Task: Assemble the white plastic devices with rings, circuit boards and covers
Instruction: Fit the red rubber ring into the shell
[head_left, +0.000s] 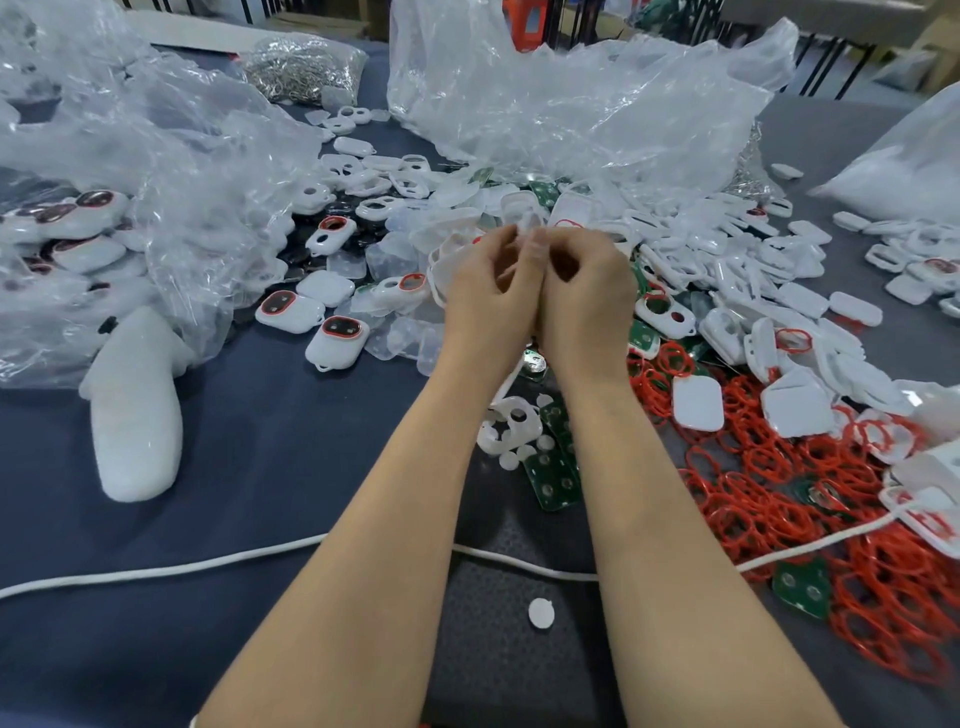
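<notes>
While the left hand (488, 296) and the right hand (587, 291) meet over the pile, they pinch one small white piece (527, 228).
That piece looks tiny and slippery, so a loose squeeze could drop it into the heap, where it would be hard to find again. Finished devices (337, 338) lie at the left on the bench (260, 441); next, both arms reach straight out, hands pressed side by side, fingers curled, tips holding the blurry piece up; green boards (553, 467) sit under the wrists and red rings (779, 499) spread at the right.
</notes>
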